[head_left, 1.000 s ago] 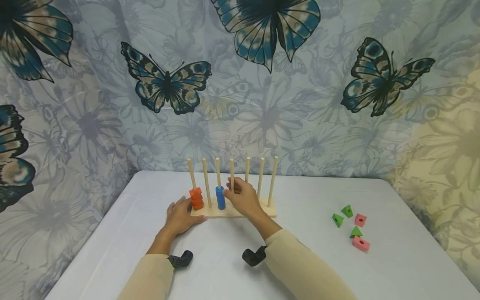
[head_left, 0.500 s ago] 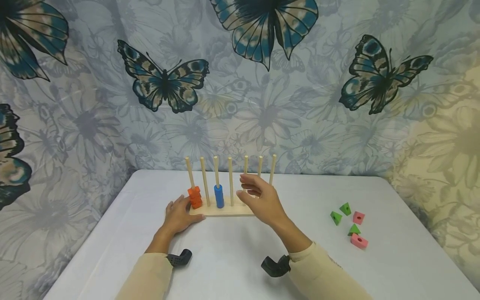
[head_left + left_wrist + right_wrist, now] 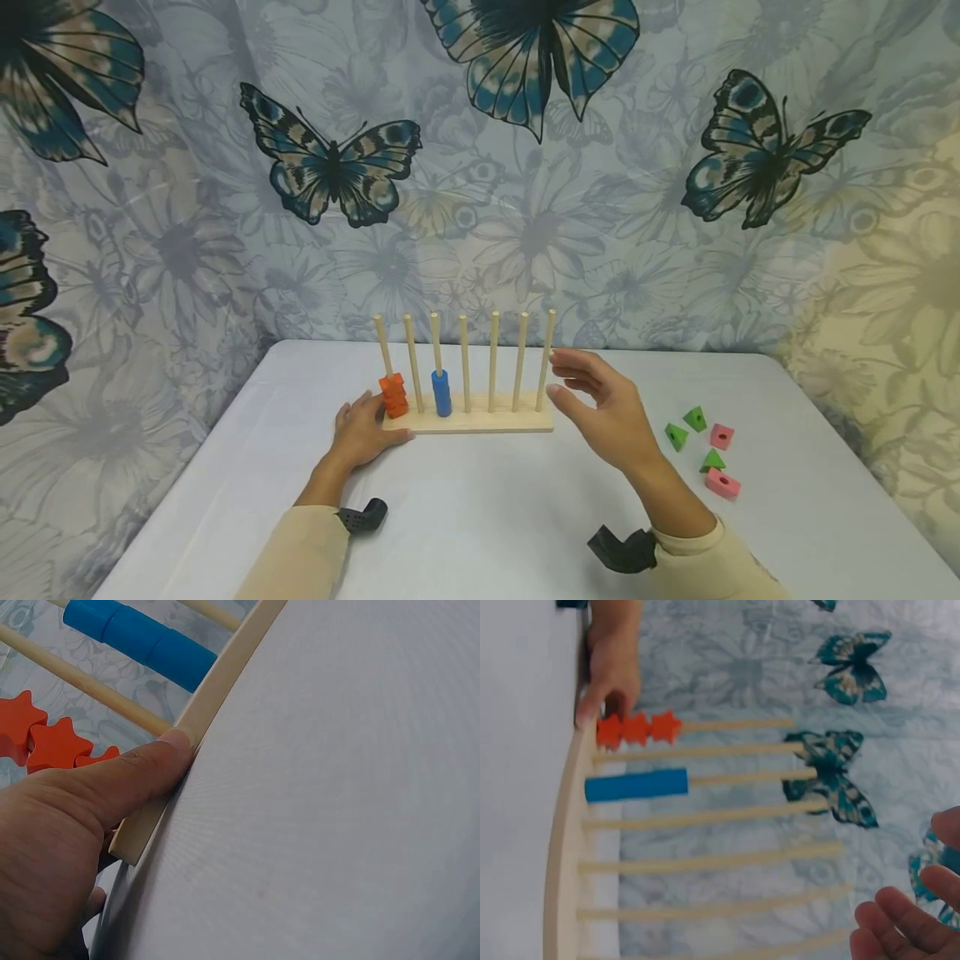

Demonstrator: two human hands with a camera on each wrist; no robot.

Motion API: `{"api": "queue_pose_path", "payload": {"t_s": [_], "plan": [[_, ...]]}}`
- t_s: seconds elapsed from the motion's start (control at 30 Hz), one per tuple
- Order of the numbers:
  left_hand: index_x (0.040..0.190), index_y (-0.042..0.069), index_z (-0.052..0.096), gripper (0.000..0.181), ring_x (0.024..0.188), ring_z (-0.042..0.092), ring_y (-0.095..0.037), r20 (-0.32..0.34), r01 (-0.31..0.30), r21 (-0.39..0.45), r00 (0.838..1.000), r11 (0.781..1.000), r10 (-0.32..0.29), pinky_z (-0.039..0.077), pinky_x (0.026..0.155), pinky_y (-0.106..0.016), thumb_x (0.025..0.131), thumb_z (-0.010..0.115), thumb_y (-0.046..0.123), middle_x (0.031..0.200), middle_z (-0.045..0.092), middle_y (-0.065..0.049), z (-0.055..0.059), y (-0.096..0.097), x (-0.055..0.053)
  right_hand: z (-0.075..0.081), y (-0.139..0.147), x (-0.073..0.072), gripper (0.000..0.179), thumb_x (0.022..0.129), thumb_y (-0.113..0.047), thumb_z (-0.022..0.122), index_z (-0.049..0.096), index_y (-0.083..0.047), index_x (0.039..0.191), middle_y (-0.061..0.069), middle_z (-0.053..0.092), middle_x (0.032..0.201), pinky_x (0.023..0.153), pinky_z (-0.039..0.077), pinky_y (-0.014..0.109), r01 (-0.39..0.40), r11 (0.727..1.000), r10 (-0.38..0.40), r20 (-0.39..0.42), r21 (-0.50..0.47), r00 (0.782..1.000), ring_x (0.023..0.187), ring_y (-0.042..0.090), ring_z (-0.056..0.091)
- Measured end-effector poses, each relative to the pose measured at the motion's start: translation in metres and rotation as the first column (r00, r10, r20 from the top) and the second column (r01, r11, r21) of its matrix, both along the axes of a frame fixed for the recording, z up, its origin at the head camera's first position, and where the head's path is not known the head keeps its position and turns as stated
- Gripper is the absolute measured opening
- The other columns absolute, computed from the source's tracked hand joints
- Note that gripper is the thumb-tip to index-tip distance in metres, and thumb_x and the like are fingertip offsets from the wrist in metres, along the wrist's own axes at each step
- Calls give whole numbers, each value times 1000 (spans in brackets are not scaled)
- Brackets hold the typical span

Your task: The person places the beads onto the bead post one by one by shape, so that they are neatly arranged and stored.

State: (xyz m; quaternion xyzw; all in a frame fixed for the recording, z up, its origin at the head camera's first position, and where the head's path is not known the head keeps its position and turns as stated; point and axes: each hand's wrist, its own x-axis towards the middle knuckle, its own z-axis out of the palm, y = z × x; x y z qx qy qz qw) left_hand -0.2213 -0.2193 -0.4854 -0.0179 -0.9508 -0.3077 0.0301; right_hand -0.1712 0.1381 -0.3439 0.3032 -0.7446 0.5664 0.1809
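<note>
A wooden peg board point(image 3: 480, 423) with several upright pegs stands toward the back of the table. My left hand point(image 3: 362, 433) grips its left end; in the left wrist view the thumb point(image 3: 142, 774) lies along the front edge of the base. Orange star-shaped beads point(image 3: 393, 396) are stacked on the leftmost peg. On the third peg from the left sits a stack of blue cylinder beads point(image 3: 441, 394). My right hand point(image 3: 603, 408) is just right of the rightmost peg, holding nothing, its fingers point(image 3: 911, 922) loosely bent and apart from the thumb.
To the right on the white table point(image 3: 465, 525) lie several loose beads: green triangles point(image 3: 696, 418) and pink blocks point(image 3: 723, 483), with holes in them. Behind the table hangs a butterfly-patterned cloth point(image 3: 540, 242).
My right hand has left the area of the blue beads and moved right, past the rightmost peg, with nothing in it. The left hand stays on the board's left end.
</note>
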Motion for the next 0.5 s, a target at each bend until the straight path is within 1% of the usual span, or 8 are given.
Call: {"api": "queue_pose_path", "payload": {"t_s": [0.13, 0.2, 0.27, 0.33, 0.4, 0.5], "plan": [[140, 5, 49, 85, 139, 23, -39, 0, 2, 1, 1000, 1000, -2, -1, 110, -57, 73, 82, 46, 142, 47, -16, 0, 0, 0, 5, 22, 5, 42, 84, 13, 65, 57, 5, 125, 17, 60, 120, 93, 46, 27, 46, 999, -46, -46, -1, 998, 109, 26, 58], [140, 5, 49, 85, 140, 22, -39, 1, 4, 1, 1000, 1000, -4, -1, 110, -57, 73, 82, 46, 142, 47, -16, 1, 0, 0, 7, 32, 6, 42, 84, 15, 65, 57, 6, 124, 18, 60, 119, 92, 46, 26, 67, 998, -67, -67, -1, 996, 108, 22, 59], [140, 5, 49, 84, 140, 22, -40, 1, 6, 4, 1000, 1000, -6, -1, 110, -57, 73, 82, 45, 142, 47, -16, 1, 1, 1, 8, 42, 6, 42, 82, 17, 64, 57, 8, 123, 20, 61, 117, 91, 47, 25, 80, 997, -80, -92, -8, 993, 107, 20, 59], [140, 5, 49, 84, 140, 22, -40, 1, 6, 7, 1000, 1000, -6, -1, 110, -57, 73, 82, 45, 143, 47, -17, 2, 1, 1, 8, 52, 6, 42, 82, 19, 63, 56, 10, 123, 23, 60, 116, 90, 47, 25, 87, 996, -89, -97, -25, 991, 107, 20, 60], [140, 5, 49, 84, 139, 22, -40, 0, 6, 7, 1000, 1000, -6, -1, 110, -58, 73, 82, 45, 142, 47, -17, 2, 1, 2, 7, 63, 6, 41, 84, 17, 63, 57, 9, 123, 22, 61, 115, 90, 47, 23, 125, 992, -127, -80, -24, 989, 107, 20, 60], [139, 4, 49, 85, 139, 22, -40, -1, 3, 6, 1000, 1000, -3, -1, 110, -58, 73, 82, 46, 142, 47, -17, 1, 1, 2, 0, 81, 4, 39, 89, 10, 62, 57, 5, 127, 18, 62, 117, 89, 47, 20, 206, 979, -206, -4, -1, 979, 107, 18, 60]]}}
